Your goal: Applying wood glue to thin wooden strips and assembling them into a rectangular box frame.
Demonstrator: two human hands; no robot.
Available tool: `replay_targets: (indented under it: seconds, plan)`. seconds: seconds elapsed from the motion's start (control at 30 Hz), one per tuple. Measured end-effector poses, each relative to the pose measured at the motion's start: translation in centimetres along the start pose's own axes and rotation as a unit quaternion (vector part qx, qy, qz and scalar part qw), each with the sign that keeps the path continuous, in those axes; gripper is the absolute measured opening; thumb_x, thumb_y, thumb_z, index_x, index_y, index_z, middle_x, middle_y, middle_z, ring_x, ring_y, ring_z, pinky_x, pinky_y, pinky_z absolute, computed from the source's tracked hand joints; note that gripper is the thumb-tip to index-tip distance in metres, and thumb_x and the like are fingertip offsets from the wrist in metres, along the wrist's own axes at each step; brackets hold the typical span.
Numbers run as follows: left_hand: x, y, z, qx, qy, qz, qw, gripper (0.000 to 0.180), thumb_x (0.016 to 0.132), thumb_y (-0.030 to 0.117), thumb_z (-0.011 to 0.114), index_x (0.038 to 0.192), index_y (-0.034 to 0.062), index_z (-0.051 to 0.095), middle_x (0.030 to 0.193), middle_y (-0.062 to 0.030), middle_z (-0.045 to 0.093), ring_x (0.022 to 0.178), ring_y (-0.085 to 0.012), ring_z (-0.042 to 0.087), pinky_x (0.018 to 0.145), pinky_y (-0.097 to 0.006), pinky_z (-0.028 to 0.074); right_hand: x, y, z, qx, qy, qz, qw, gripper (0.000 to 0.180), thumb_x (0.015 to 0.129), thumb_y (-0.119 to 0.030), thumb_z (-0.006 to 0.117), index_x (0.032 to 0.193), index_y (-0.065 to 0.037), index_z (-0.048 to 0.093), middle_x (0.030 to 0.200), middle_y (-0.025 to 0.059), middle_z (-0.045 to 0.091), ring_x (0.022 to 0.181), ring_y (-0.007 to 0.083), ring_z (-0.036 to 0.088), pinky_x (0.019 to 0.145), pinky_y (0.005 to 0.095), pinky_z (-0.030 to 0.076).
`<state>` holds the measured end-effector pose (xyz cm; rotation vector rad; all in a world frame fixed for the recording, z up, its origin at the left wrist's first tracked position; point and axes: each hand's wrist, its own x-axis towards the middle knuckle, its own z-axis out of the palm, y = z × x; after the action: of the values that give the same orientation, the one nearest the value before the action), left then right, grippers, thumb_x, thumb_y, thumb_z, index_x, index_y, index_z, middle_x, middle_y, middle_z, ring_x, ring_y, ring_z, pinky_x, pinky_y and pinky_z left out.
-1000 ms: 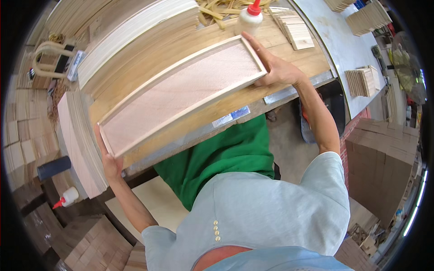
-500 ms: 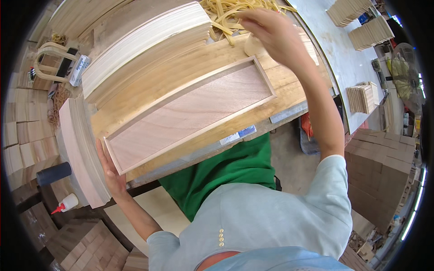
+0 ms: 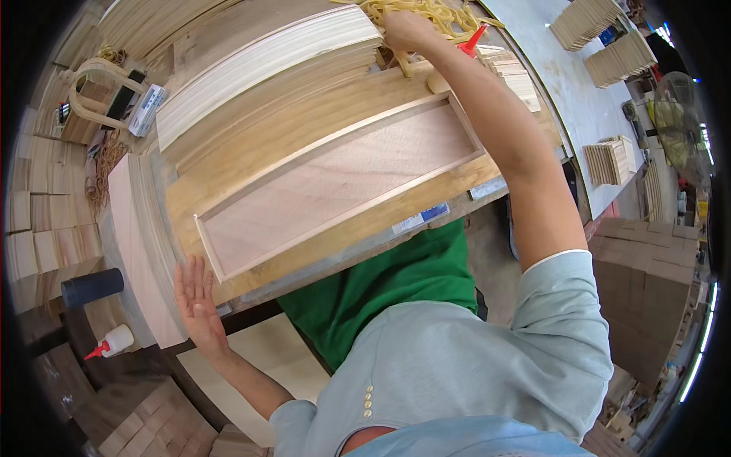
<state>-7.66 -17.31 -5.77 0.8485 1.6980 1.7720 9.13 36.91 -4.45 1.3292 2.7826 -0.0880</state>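
A shallow rectangular wooden tray (image 3: 343, 179), with a thin raised rim and a pinkish bottom, lies slantwise on a wooden board (image 3: 301, 145). My left hand (image 3: 199, 308) is open beside the tray's near left corner, fingers stretched out, next to a stack of thin wooden panels (image 3: 137, 236). At the far side my right hand (image 3: 409, 32) is curled by the end of a stack of long wooden strips (image 3: 266, 68), against a pile of yellow bands (image 3: 445, 15). Its fingertips are hidden. Behind my right forearm shows a glue bottle's red nozzle (image 3: 474, 39).
Short wooden pieces (image 3: 512, 76) lie right of the bottle. Another red-tipped white bottle (image 3: 114, 340) and a dark cylinder (image 3: 93, 289) are at the left. A grey table (image 3: 560, 99) with stacked slats stands right. Wood blocks (image 3: 46, 251) are piled left; a fan (image 3: 678, 122) stands far right.
My right hand has moved farther away and left, to the bands and the strip stack's end, uncovering the red nozzle. My left hand has come slightly nearer me, away from the tray's corner.
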Motion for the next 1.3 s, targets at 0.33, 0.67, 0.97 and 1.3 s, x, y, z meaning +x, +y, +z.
replay_targets:
  seconds: [0.33,0.67,0.97,1.3]
  plan:
    - [1.3,4.4,3.3,0.107,0.106,0.073,0.986,0.042,0.092,-0.001,0.05,0.133,-0.0067,0.045,0.136,-0.0206,0.05,0.13,-0.0293,0.046,0.112,-0.042,0.031,-4.6,2.9,-11.4,0.189,0.32,0.008,0.928,0.023,0.081,-0.019,0.06,0.088,0.003,0.064,0.083,0.0254,0.067,0.077,0.038,0.066,0.072,0.0435,0.052]
    - [6.9,12.0,21.2,0.292,-0.081,0.261,0.916,0.053,0.079,0.006,0.069,0.129,-0.0022,0.053,0.12,-0.0167,0.06,0.115,-0.0215,0.056,0.098,-0.036,0.042,-22.6,-6.2,-11.3,0.686,-0.062,-0.211,0.693,0.021,0.084,-0.012,0.064,0.102,0.0,0.064,0.081,0.0066,0.065,0.065,0.0152,0.063,0.058,0.0283,0.05]
    - [2.9,7.9,10.7,-0.127,-0.128,-0.017,0.983,0.041,0.088,0.005,0.057,0.126,-0.0031,0.048,0.063,0.0033,0.046,0.058,-0.0072,0.047,0.063,-0.026,0.045,-26.3,2.5,-6.7,0.47,-0.038,-0.193,0.861,0.025,0.084,-0.006,0.065,0.109,-0.003,0.064,0.068,-0.0066,0.043,0.051,0.0023,0.036,0.046,0.0199,0.029]
    - [3.6,6.7,4.1,0.196,-0.017,-0.13,0.972,0.063,0.086,0.006,0.06,0.144,0.0012,0.037,0.057,0.0076,0.041,0.047,-0.0016,0.033,0.045,-0.02,0.03,-22.6,6.9,-2.4,0.466,-0.062,-0.002,0.883,0.051,0.095,-0.016,0.053,0.144,-0.011,0.042,0.07,-0.0071,0.039,0.048,0.001,0.032,0.04,0.0187,0.026]
